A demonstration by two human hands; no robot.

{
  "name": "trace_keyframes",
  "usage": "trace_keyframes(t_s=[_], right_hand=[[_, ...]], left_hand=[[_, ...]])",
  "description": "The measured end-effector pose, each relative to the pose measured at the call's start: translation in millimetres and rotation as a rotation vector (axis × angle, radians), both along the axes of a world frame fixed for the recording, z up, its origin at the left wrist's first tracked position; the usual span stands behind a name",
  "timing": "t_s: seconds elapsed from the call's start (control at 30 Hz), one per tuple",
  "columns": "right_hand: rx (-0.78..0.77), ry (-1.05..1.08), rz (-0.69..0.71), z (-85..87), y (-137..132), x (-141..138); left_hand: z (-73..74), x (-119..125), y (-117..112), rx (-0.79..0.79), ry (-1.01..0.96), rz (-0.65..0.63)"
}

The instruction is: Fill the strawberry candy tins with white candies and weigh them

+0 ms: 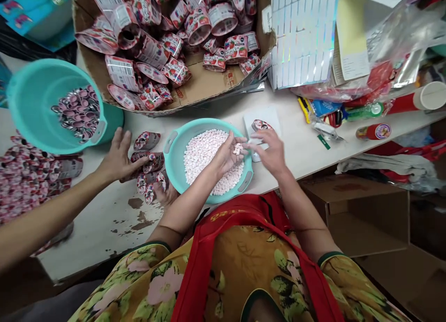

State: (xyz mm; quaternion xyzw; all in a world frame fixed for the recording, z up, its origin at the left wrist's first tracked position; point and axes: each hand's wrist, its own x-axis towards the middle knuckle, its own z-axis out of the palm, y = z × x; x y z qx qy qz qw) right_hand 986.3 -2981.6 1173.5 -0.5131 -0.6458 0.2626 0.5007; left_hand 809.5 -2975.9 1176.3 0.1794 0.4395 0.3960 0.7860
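Observation:
My left hand (pixel 228 155) is cupped palm up above a turquoise basin (pixel 169 166), holding a few small white tablets (pixel 239 149). Many more pale pink-white tablets (pixel 198 157) fill the basin. To its right, my right hand (pixel 271 150) has its fingers apart, with the fingertips close to the tablets in my left palm; nothing shows clearly between them. Just beyond my right hand, a strawberry-printed cup (pixel 261 125) lies on a white pad (pixel 270 115). Part of the pad is hidden by my fingers.
At left, a co-worker's hands (pixel 120 154) touch a group of printed cups (pixel 146 141). A turquoise bucket (pixel 31 122) holds small pink-and-silver pieces (pixel 80 110). A cardboard box (pixel 205 82) of strawberry-printed cups stands behind. Printed sheets (pixel 303 38) and a red roll (pixel 400 101) lie rightward.

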Motion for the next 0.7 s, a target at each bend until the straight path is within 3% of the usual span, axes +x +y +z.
trace_keyframes(t_s=[0.07,0.13,0.23,0.33,0.4,0.5,0.7], right_hand=[[-0.01,0.07,0.005,-3.9,-22,-13],[-0.056,0.193,-0.163,-16.3,-35,-5],[-0.181,0.329,-0.492,-41.1,-48,35],[-0.287,0.336,-0.631,-61.1,-60,75],[-0.326,0.325,-0.628,-68.5,-67,87],[-0.378,0.328,-0.576,-72.6,-71,84],[-0.409,0.374,-0.437,-73.1,-59,52]], left_hand=[[0.4,6,3,-0.019,-0.015,-0.022],[-0.8,2,7,-0.019,0.006,0.002],[-3.1,-13,14,-0.025,0.043,0.099],[-2.9,-21,20,0.016,0.131,0.097],[-0.5,-18,25,0.094,0.199,-0.004],[4.8,-3,40,0.324,0.419,-0.21],[8.6,49,90,0.952,1.216,-0.706]])
